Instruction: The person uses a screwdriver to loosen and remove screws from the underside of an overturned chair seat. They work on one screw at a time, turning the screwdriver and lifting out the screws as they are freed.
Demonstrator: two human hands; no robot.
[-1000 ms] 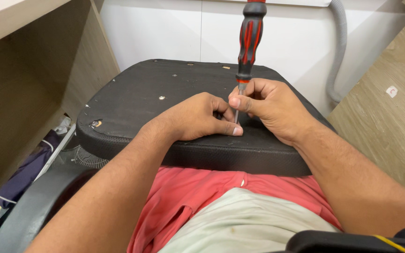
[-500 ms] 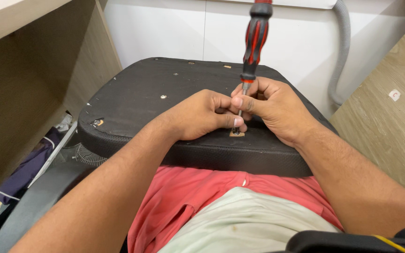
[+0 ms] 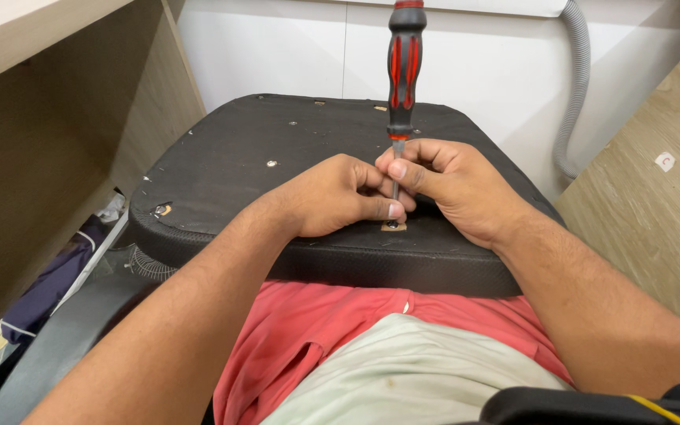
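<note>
1. White cabinet panels [image 3: 277, 47] close off the space behind the black seat cushion [image 3: 230, 169], with a wooden desk side [image 3: 57, 149] to its left, a wooden board [image 3: 655, 197] to its right and a grey ribbed hose [image 3: 578, 86] hanging behind its right corner.
2. The seat cushion lies across my lap, its fabric-covered underside up, above my red shirt [image 3: 316, 330].
3. A screwdriver [image 3: 403, 71] with a black and red handle stands nearly upright near the front edge of the cushion, its tip set in a small bare hole [image 3: 393, 226] in the fabric.
4. My right hand [image 3: 454, 185] pinches the metal shaft just below the handle, thumb and forefinger closed on it, the other fingers curled.
5. My left hand [image 3: 332, 197] rests on the cushion just left of the shaft, fingers curled in, thumb lying beside the tip and touching it or nearly so; I cannot tell whether it grips anything.
6. Small screws dot the cushion further back, and a torn spot [image 3: 162, 209] shows at its front left corner.
</note>
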